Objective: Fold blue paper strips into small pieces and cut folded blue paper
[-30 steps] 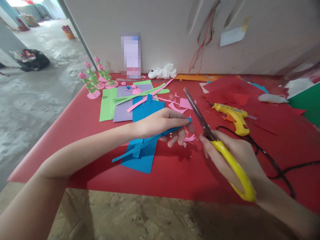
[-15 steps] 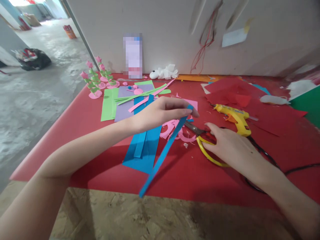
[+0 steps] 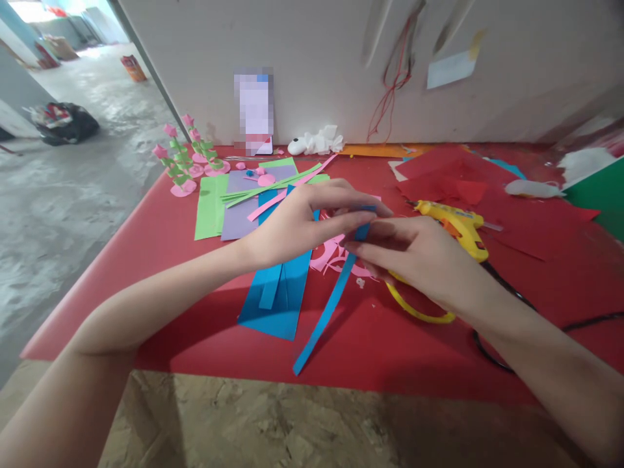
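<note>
A narrow blue paper strip (image 3: pixel 327 311) slants down toward the table's front edge, its upper end between my hands. My left hand (image 3: pixel 312 218) pinches that end between thumb and fingers. Just below, my right hand (image 3: pixel 409 250) has its thumb and fingers closed on the same strip. Scissors with yellow handles (image 3: pixel 419 312) lie on the table beneath my right hand, their blades hidden by it. Under my left forearm and hand is a blue paper sheet (image 3: pixel 287 318) with cut strips on it. Pink paper scraps (image 3: pixel 331 255) lie behind the strip.
A yellow glue gun (image 3: pixel 458 227) with a black cord lies to the right. Pink paper flowers (image 3: pixel 182 159) stand at the back left. Green sheets (image 3: pixel 207 211) and a purple sheet (image 3: pixel 234 224) lie left of centre. Red paper (image 3: pixel 443 175) is spread at the back right.
My right hand has left the scissors, moved up and left, and taken hold of the blue strip near its top. The strip's lower end has swung slightly right.
</note>
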